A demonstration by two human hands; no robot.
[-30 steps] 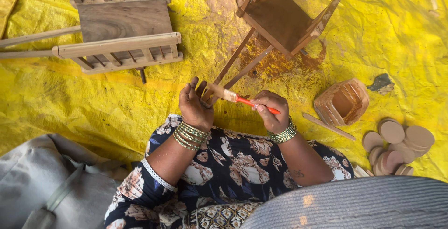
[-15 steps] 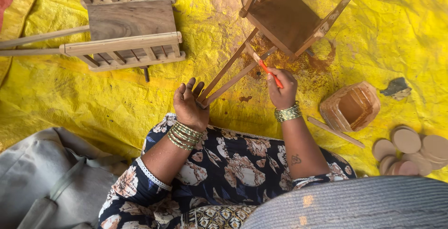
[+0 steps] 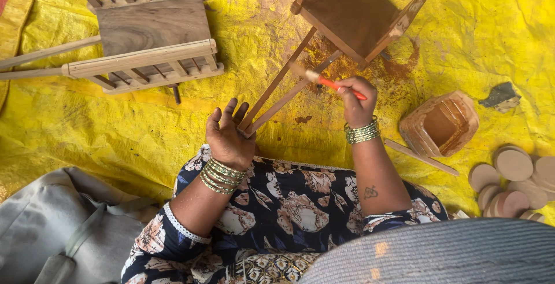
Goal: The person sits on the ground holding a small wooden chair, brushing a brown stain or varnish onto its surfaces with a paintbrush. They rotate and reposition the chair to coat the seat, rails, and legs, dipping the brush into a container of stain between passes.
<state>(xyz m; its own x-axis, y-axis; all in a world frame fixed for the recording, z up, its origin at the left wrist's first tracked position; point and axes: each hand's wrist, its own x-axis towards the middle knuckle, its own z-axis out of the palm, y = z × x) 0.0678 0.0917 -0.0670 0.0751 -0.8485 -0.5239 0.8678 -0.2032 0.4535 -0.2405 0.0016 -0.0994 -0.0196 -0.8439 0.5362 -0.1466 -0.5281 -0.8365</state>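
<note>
Gripping brush (image 3: pixel 329 82), right hand (image 3: pixel 356 100); bristles pointing upper-left; left hand (image 3: pixel 228 135) open, steadying chair legs (image 3: pixel 277 96).

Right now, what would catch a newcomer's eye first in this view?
The bright yellow sheet covering the ground, stained brown near the top centre. There a small wooden chair lies tipped; the left hand steadies its leg ends while the right hand holds an orange-handled brush to a leg. A tub of brown liquid sits right.
</note>
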